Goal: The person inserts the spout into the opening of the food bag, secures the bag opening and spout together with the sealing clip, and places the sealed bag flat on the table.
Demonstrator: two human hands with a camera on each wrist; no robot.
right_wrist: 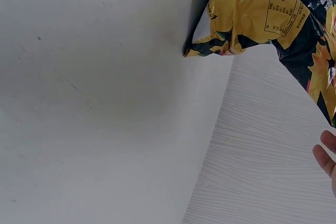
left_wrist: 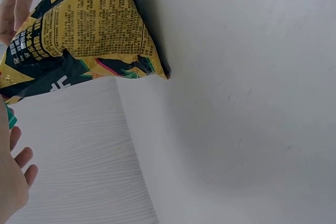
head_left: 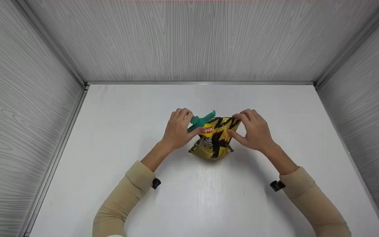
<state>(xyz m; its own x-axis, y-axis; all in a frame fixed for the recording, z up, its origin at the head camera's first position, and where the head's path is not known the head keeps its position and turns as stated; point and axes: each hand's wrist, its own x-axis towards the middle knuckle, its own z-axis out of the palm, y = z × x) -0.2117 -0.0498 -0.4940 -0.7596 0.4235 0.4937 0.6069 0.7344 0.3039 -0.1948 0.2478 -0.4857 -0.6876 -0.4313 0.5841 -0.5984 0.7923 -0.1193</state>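
A gold and black snack bag (head_left: 220, 141) with a red and yellow logo stands on the table, its top edge up. At its upper left, my left hand (head_left: 177, 128) pinches a green bag clip (head_left: 202, 121) against the bag's edge, thumb in front. The clip's arm slants up to the right along the bag's top; whether its jaws are fully apart cannot be told. My right hand (head_left: 257, 131) pinches the upper right corner between thumb and fingers. In the left wrist view, dense print covers the bag's side (left_wrist: 94, 24), and only a bit of the clip (left_wrist: 11, 118) shows.
The white table (head_left: 110, 131) is bounded by grey wood-grain panels at the back (head_left: 189, 42) and both sides. A metal strip (head_left: 202, 83) runs along the back edge. Dark wrist-worn devices (head_left: 156, 183) show at both beige sleeves (head_left: 311, 194).
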